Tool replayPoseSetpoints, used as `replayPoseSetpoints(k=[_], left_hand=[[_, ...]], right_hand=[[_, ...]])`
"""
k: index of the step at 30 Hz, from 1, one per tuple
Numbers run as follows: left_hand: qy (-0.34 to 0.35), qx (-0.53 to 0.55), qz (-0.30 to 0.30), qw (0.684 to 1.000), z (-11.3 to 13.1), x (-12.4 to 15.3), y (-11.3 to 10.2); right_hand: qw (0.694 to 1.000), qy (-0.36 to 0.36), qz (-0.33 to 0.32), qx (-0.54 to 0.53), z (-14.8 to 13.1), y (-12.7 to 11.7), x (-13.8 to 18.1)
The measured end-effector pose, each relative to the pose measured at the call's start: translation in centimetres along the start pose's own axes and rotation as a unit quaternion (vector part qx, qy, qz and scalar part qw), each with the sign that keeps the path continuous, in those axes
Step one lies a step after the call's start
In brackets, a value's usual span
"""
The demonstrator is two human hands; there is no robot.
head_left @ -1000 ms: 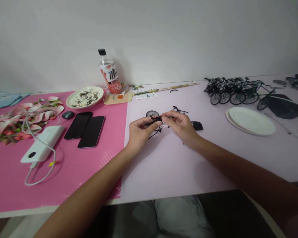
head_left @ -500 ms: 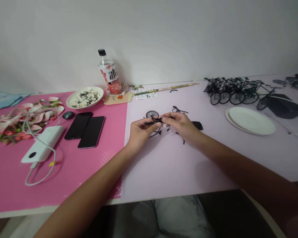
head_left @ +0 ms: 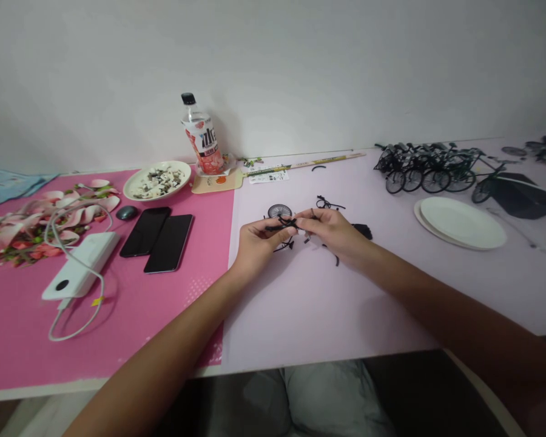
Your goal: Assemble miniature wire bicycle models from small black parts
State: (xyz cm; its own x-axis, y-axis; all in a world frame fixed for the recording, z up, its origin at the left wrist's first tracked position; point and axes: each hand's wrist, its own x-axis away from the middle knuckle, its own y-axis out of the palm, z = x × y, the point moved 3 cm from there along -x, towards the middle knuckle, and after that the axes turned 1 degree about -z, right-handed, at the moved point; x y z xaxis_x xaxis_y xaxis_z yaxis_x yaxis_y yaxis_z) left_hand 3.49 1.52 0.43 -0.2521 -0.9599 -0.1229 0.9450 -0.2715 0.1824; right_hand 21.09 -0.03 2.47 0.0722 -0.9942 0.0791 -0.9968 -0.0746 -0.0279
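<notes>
My left hand (head_left: 255, 240) and my right hand (head_left: 331, 229) meet over the pale lilac table (head_left: 309, 297), fingers pinched together on a small black bicycle frame part (head_left: 283, 224). A loose black wheel (head_left: 279, 210) lies just behind my left fingers. A black handlebar piece (head_left: 327, 203) lies behind my right hand, and a small black block (head_left: 363, 230) sits at its right. Tiny black bits (head_left: 335, 260) lie near my right wrist.
On the pink mat (head_left: 118, 315) lie two black phones (head_left: 158, 238), a white power bank (head_left: 82, 273) with cable, a dark mouse (head_left: 127, 212), fake flowers (head_left: 22, 224) and a filled plate (head_left: 157, 180). A bottle (head_left: 202, 138) stands behind. Finished model bicycles (head_left: 425, 167) and white plates (head_left: 459, 221) are right.
Both hands stay pinched on the black part with only slight finger shifts. The view has tilted a little, so everything sits slightly lower in the picture.
</notes>
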Motion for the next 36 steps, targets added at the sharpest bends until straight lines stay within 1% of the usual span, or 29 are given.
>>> replayPoseSetpoints(k=[8,11,16,21,30,34,36], left_hand=[[-0.006,-0.014,0.002,1.000,0.17,0.12,0.07],[-0.003,-0.018,0.000,1.000,0.21,0.11,0.06],[0.003,-0.022,-0.003,1.000,0.26,0.08,0.06],[0.005,-0.023,-0.002,1.000,0.30,0.13,0.14],[0.008,-0.025,0.002,1.000,0.24,0.20,0.08],[0.008,-0.021,0.004,1.000,0.28,0.18,0.11],[0.005,-0.015,0.006,1.000,0.36,0.16,0.16]], right_hand=[[0.999,0.029,0.005,-0.026,0.29,-0.18,-0.10],[0.999,0.030,0.000,-0.035,0.25,-0.14,-0.07],[0.999,0.032,0.011,-0.026,0.03,-0.10,0.01],[1.000,0.015,0.015,0.006,-0.20,-0.24,0.13],[1.000,0.001,0.000,0.020,0.08,-0.62,0.14],[0.999,-0.026,0.011,0.046,-0.08,-0.56,0.28],[0.997,-0.044,0.004,0.062,-0.17,-0.43,0.35]])
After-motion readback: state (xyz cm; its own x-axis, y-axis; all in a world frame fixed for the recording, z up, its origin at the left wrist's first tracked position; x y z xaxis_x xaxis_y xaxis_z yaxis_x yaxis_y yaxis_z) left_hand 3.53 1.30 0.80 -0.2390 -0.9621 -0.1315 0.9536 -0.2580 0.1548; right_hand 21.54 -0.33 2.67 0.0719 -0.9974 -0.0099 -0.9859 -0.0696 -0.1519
